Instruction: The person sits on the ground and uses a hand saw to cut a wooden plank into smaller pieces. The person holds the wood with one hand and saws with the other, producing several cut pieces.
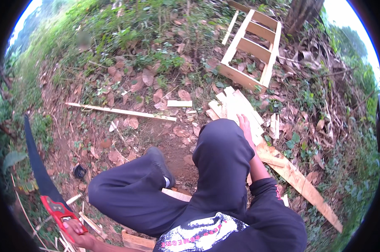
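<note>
In my left hand (pixel 75 234), at the lower left, is a handsaw (pixel 42 170) with a red handle and a long dark blade that points away from me. My fingers wrap round its handle. Beyond my raised right knee, my right hand (pixel 246 127) reaches to a pile of pale boards (pixel 234 103), its visible fingers stretched out along them; the knee hides part of the hand, so whether it presses on the wood is unclear. From that pile a long, rough-edged plank (pixel 301 178) runs toward the lower right.
A ladder-like wooden frame (pixel 257 50) lies at the far right near a tree trunk (pixel 303 14). A thin strip of wood (pixel 122 111) and a short board (pixel 180 103) lie ahead on leaf-strewn ground. Wood offcuts (pixel 93 224) lie beside the saw handle; plants grow on the slope.
</note>
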`<action>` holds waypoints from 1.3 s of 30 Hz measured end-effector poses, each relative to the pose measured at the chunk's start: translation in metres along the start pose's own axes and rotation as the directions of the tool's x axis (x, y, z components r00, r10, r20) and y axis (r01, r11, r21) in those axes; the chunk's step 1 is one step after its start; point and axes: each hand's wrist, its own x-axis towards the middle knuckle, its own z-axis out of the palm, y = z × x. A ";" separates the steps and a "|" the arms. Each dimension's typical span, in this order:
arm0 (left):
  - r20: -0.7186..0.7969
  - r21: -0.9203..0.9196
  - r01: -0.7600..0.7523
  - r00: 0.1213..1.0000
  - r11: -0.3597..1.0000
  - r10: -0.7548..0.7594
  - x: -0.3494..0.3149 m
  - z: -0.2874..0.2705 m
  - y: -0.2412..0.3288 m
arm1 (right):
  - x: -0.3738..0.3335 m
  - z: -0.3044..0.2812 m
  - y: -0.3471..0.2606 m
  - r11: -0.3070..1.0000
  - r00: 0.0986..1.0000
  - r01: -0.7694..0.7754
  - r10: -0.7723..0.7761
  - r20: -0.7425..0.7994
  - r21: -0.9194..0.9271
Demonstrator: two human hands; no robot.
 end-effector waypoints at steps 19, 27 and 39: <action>0.800 0.112 0.635 0.398 0.765 -0.448 -0.127 0.349 -0.051 | 0.060 0.049 0.000 0.953 0.992 -0.124 0.114 -0.052 -0.277; 0.820 0.188 0.552 0.367 0.812 -0.439 -0.147 0.381 -0.073 | 0.064 0.042 0.012 0.968 0.999 -0.030 0.023 -0.031 -0.250; 0.875 0.162 0.480 0.334 0.862 -0.350 -0.177 0.425 -0.096 | 0.064 0.035 -0.003 0.960 0.998 -0.025 0.010 -0.056 -0.279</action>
